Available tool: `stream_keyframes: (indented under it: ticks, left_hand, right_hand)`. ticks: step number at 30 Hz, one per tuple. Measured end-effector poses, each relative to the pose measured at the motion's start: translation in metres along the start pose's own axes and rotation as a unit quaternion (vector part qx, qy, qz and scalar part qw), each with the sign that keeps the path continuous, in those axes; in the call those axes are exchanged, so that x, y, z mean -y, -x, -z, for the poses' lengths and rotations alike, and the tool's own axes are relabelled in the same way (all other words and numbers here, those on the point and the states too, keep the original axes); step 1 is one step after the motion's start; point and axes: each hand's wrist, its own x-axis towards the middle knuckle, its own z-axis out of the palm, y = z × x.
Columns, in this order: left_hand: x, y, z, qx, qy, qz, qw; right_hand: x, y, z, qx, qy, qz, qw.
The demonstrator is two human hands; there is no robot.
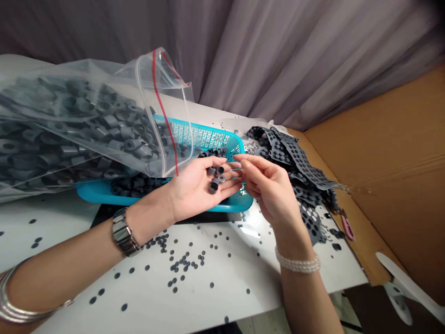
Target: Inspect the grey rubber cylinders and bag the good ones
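My left hand (201,183) is palm up over the basket, cradling several small grey and black plastic caps (214,185) at the base of its fingers. Just above its fingertips is my right hand (266,178), thumb and index finger pinched together; whatever may be between them is too small to make out. The turquoise plastic basket (239,204) holds more dark caps (139,183) and is partly covered by my left forearm. A large clear zip bag (104,116) with a red stripe, full of short grey hollow cylinders, leans over the basket's left side.
Small dark discs (184,264) lie scattered across the white table (146,301). Punched dark sheets (295,157) are heaped at the right, near a pink-handled tool (347,226). Brown cardboard (389,139) stands along the right side, and a grey curtain (278,55) hangs behind.
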Motion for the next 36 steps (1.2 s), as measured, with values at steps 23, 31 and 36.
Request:
stream_keyframes:
  ticks: [23,31,36]
  left_hand:
    - [-0.001,0.000,-0.004,-0.029,-0.010,-0.019,0.999]
    - [-0.001,0.000,-0.005,-0.067,-0.033,-0.045,0.996]
    - [-0.001,0.000,-0.006,-0.057,-0.037,-0.043,0.997]
  right_hand:
    - [0.006,0.001,0.010,0.018,0.253,0.107,0.961]
    - [0.008,0.002,0.017,-0.023,0.299,0.124,0.946]
    - [0.009,0.006,0.012,-0.019,0.354,0.142,0.924]
